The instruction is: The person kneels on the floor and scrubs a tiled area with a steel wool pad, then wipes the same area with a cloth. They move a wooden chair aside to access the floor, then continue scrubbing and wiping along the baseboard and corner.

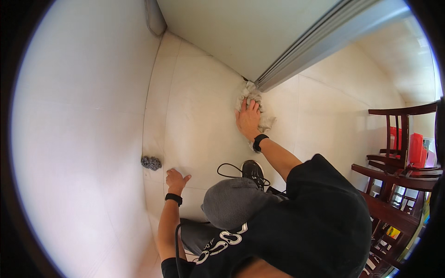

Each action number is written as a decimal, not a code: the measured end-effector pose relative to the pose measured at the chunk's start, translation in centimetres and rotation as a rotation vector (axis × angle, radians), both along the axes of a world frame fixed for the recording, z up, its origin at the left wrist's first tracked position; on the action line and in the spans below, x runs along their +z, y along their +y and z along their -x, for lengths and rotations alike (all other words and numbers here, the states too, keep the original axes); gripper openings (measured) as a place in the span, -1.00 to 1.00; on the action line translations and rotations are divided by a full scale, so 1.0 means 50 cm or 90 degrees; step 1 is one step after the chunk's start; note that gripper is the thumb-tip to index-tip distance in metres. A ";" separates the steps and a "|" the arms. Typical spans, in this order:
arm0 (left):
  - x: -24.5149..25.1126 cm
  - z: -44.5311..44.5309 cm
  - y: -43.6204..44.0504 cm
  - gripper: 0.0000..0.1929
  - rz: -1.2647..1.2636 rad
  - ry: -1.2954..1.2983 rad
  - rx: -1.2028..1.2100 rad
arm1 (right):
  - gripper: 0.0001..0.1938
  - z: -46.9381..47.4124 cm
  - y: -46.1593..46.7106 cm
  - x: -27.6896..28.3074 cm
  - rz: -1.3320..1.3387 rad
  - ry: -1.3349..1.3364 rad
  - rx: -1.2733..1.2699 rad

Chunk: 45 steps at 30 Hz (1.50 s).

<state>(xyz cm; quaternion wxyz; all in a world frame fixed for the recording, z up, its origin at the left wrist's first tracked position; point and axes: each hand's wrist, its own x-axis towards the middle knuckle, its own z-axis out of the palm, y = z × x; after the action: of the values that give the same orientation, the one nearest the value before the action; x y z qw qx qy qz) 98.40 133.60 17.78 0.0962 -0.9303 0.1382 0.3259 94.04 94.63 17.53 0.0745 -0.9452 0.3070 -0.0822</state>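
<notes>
My right hand presses down on a crumpled, pale, damp-looking cloth on the tiled floor. The cloth bunches up around my fingers and reaches the foot of the metal-edged wall end. Over by the left wall, my left hand is low near the floor with its thumb apart from the other fingers. Nothing shows in it, though its palm side is hidden. A dark grey steel-wool scrubber lies just beyond it, apart from the fingers, against the foot of the wall.
A white wall rises along the left. At the top, a pale panel ends in a grey metal profile. Dark wooden chairs with red items behind stand at right. My shoe is below the cloth.
</notes>
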 end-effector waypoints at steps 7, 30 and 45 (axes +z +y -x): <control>0.013 -0.007 -0.002 -0.02 0.002 0.036 -0.025 | -0.43 -0.172 -0.008 -0.001 -0.009 -0.009 -0.059; -0.002 0.005 0.007 0.00 -0.044 -0.019 -0.137 | -0.52 -0.443 -0.018 0.008 -0.035 -0.160 0.052; -0.039 -0.016 0.012 0.18 -0.119 0.047 -0.168 | -0.64 -0.383 -0.053 0.070 -0.867 -0.321 0.211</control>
<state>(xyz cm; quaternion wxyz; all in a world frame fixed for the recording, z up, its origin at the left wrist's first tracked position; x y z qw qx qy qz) 99.19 134.22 15.85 0.2193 -0.8784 0.2314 0.3561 113.21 91.96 21.01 0.7233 -0.6764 0.1168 -0.0755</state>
